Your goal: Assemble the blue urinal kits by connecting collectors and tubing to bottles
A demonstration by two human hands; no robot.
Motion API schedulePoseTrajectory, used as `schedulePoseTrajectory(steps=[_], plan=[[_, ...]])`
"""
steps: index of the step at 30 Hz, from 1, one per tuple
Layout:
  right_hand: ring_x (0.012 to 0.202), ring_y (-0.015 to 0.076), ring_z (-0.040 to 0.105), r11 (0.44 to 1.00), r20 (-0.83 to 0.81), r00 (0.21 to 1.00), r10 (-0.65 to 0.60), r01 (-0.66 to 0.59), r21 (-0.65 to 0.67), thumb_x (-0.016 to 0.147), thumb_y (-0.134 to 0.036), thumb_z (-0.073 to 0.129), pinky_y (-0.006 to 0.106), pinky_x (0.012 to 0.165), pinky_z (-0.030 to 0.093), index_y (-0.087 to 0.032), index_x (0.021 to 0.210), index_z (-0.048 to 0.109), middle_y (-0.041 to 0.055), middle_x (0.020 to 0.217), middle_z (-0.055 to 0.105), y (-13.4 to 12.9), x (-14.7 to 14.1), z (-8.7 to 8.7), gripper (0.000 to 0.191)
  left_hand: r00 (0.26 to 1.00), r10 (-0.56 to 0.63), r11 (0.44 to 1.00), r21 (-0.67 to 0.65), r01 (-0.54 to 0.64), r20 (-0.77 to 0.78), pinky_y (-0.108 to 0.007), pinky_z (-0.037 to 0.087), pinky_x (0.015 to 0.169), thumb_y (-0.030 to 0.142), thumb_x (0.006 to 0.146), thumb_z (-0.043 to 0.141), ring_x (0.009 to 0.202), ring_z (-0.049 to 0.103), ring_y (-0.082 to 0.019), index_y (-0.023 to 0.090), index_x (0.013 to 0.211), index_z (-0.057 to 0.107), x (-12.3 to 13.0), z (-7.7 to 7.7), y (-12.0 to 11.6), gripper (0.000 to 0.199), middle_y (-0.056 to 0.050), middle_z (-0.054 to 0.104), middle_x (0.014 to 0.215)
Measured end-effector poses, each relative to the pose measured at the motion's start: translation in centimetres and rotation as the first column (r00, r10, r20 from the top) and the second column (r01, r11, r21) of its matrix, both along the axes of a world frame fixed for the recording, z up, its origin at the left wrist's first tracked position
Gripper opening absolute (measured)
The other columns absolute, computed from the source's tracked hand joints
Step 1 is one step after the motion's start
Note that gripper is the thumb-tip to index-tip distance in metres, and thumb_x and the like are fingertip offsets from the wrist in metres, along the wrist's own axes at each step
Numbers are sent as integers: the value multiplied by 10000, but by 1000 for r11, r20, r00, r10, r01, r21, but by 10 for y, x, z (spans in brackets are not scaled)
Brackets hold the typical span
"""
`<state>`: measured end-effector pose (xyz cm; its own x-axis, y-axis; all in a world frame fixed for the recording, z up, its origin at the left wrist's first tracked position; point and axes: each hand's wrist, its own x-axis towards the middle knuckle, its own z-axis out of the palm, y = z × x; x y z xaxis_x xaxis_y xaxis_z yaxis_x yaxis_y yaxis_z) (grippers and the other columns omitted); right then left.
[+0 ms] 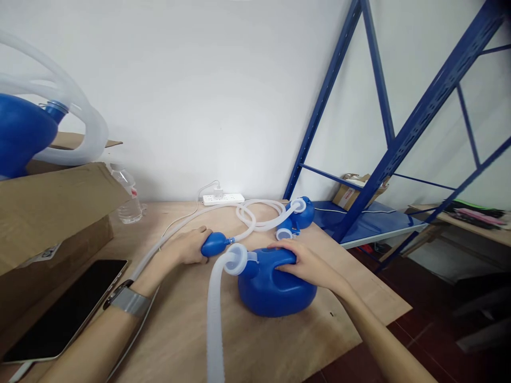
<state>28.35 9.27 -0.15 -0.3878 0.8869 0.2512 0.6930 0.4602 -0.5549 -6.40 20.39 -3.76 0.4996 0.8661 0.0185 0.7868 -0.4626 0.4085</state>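
My left hand (191, 246) is closed around the left end of a blue bulb-shaped piece (214, 244). The narrow right tip of this piece meets a clear hose (247, 230). My right hand (305, 261) grips the handle of a blue plastic jug (275, 295) standing on the wooden table (175, 340). A translucent cap (236, 259) sits on the jug's neck, and a thick ribbed hose (215, 324) runs from it toward me. Behind my right hand lies a second blue jug (305, 213) with a white cap and coiled hose.
At left, a cardboard box (59, 207) holds another blue jug (24, 133) with looped hose. A tablet (66, 308), a water bottle (128, 197) and a power strip (223, 199) are on the table. A blue metal rack (389, 154) stands at right.
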Motion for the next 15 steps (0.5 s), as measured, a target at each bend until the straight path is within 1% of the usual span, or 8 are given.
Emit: schedulePoseTrajectory(steps=[2,5,6,7,9,10,12,15], plan=[[1122,287,728,998,-14,1000,27,-26,55,829,-240,752,468,1053,541,-245,1177,762,78,1202,786,11,-5,-5,348,999,-6,1000,-5,6,41,-451,547,981,456,592,775,1123,703,-381,215,1175,676,-8,10,1,638,-114,731,1205],[1088,278,738,992,-42,998,54,-49,115,819,-200,734,455,1026,547,-247,1128,770,70,1160,796,25,-14,-12,314,972,31,999,-37,-22,233,-434,576,970,483,655,757,1154,705,-357,215,1324,624,-24,35,-3,733,-88,741,1239],[1081,277,740,990,-48,997,56,-50,130,816,-188,730,453,1022,547,-248,1112,772,66,1146,799,30,-19,-14,305,913,78,994,-95,-43,401,-438,585,967,505,655,787,1156,707,-353,214,1372,596,-28,44,-6,797,-93,741,1256],[1078,278,741,989,-52,997,54,-46,142,813,-177,725,451,1018,547,-248,1102,773,65,1138,801,34,-24,-16,301,824,138,985,-167,-53,550,-447,597,951,540,659,816,1140,716,-348,217,1397,575,-29,53,-11,842,-99,745,1256],[1094,285,737,987,-51,998,37,-29,161,807,-158,718,454,1018,544,-246,1101,772,69,1147,797,43,-34,-19,311,676,219,971,-227,-78,703,-465,610,929,588,606,878,1105,721,-354,187,1320,611,-24,70,-22,862,-123,755,1206],[1110,290,733,985,-49,998,28,-19,171,804,-153,717,459,1025,539,-245,1110,769,72,1162,793,47,-40,-20,324,641,221,973,-208,-98,735,-468,610,933,598,592,893,1102,717,-357,176,1281,628,-19,76,-28,851,-127,754,1188],[1141,296,722,982,-41,999,15,-7,189,800,-148,716,469,1046,526,-248,1162,751,75,1200,778,54,-50,-23,377,617,181,983,-148,-106,766,-463,608,937,566,587,920,1096,713,-345,183,1291,619,-5,85,-38,856,-117,745,1197],[1123,280,713,981,-46,999,7,2,194,789,-141,710,456,1038,525,-244,1377,636,76,1194,755,59,-62,-24,601,592,81,997,-70,-41,802,-438,619,902,533,641,914,1093,716,-320,222,1388,554,15,88,-46,886,-103,716,1272]])
